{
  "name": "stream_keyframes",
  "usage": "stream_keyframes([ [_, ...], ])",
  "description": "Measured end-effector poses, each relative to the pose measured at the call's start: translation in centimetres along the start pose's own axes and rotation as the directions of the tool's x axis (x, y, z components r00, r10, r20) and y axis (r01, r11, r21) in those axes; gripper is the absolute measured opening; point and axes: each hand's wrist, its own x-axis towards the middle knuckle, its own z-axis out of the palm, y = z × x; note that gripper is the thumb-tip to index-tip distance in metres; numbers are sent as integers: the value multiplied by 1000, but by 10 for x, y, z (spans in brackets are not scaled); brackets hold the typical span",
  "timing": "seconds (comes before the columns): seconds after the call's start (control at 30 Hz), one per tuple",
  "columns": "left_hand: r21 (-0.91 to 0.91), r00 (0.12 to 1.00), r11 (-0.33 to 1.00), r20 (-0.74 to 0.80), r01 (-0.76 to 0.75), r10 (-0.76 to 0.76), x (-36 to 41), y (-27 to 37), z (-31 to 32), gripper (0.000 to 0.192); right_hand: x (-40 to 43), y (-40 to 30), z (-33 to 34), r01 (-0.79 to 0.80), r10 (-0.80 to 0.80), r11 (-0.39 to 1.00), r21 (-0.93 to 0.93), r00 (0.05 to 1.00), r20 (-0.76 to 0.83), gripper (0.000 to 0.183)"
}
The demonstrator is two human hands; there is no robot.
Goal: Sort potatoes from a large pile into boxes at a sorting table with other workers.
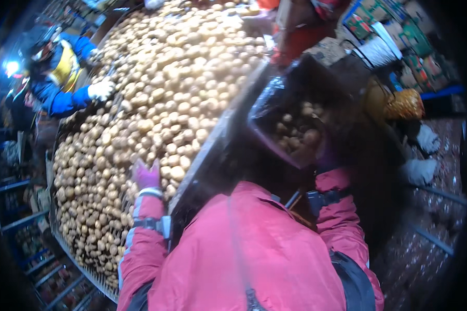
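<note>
My left hand, in a purple glove, rests on the near part of a large heap of potatoes. Its fingers are spread, and I see nothing gripped between them. On the other side of the sorting table's raised edge, my right hand is at a dark, plastic-lined container. Several potatoes lie inside this container. Shadow and blur cover most of the right hand, so whether it holds a potato is unclear.
Across the heap a person in blue sleeves reaches in with a white-gloved hand. Stacked filled bags stand at the upper right. An orange mesh sack is at the right, above white bundles. Metal bars run along the left.
</note>
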Motion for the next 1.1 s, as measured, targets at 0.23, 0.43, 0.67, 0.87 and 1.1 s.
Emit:
stream_keyframes([
  [0.23,52,995,994,52,-93,90,-4,-18,-1,83,-14,-48,-64,119,-112,993,14,961,-254,45],
  [0.43,81,998,996,55,-49,45,1,-16,1,83,-26,-69,-101,171,-159,985,-11,887,-433,46],
  [0.67,-186,999,982,32,-28,35,2,-23,14,88,4,-27,-35,-44,70,994,96,955,-288,47],
  [0.87,-258,999,966,39,-8,19,-4,-1,-21,95,33,55,120,4,154,959,-284,831,534,46],
  [1.1,-223,992,971,69,-88,106,29,46,-40,109,16,105,280,359,274,864,-352,251,928,54],
])
